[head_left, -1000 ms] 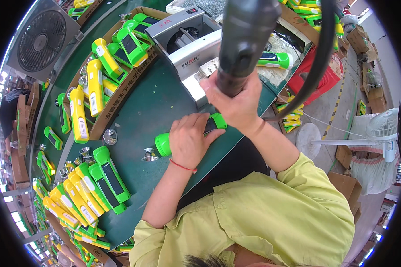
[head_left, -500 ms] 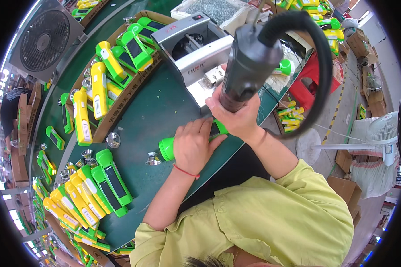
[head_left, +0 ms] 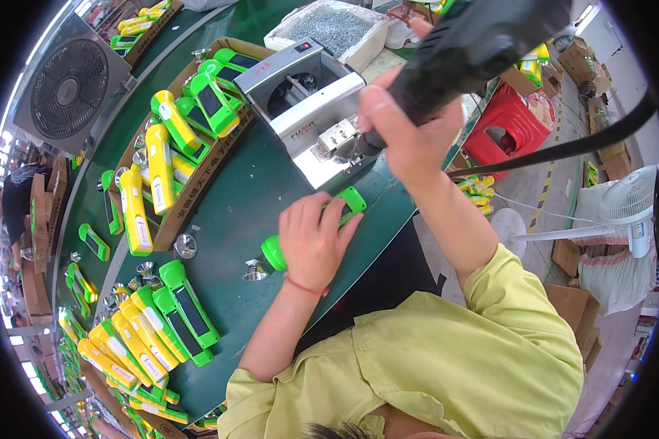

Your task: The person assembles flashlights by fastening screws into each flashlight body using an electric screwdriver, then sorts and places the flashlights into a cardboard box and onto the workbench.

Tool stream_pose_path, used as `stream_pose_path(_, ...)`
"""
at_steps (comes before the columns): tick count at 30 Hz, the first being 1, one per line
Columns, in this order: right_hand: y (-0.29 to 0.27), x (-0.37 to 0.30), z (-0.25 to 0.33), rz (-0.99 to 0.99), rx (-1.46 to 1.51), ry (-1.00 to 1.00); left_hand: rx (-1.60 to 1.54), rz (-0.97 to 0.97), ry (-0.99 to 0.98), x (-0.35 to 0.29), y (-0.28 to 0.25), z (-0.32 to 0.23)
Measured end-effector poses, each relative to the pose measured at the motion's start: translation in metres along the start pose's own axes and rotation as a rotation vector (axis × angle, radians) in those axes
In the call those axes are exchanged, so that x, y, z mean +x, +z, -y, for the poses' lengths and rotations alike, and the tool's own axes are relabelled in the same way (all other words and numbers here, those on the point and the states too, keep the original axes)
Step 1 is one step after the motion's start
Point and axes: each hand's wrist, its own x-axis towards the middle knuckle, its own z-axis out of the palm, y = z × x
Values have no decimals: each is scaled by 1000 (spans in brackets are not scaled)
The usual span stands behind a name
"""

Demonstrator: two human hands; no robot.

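My left hand [head_left: 315, 238] presses flat on a green flashlight [head_left: 277, 252] lying on the dark green table [head_left: 241, 197], its head end pointing left. My right hand [head_left: 406, 132] grips a black electric screwdriver [head_left: 483, 40] whose tip sits at the front of a grey screw-feeder machine [head_left: 300, 95]. A thick black cable [head_left: 564, 146] runs from the tool off to the right. A small silver reflector cup [head_left: 255, 272] lies just left of the flashlight.
A cardboard tray [head_left: 198, 183] of yellow and green flashlights lies at the left. More flashlights [head_left: 161, 322] are lined up at the lower left. A white tub of screws [head_left: 329, 29], a table fan [head_left: 69, 84], a red stool [head_left: 509, 124] and a floor fan [head_left: 626, 201] surround the table.
My right hand lifted the screwdriver off the flashlight and swung it up to the feeder machine. My left hand stayed on the flashlight.
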Motion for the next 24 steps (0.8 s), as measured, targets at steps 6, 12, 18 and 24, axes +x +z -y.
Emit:
stream_pose_path(6,13,5,-12,-13,-10,9,60,139,-99,-15,-59,22)
stream_pose_path(12,9,-2,-4,-31,-20,12,-148,337,-272,-47,-65,47)
stream_pose_path(18,-4,-38,-16,-42,-65,54,-83,287,-230,-41,-58,41)
stream_pose_path(24,-7,-49,-33,-57,-81,66,-78,294,-247,-43,-56,41)
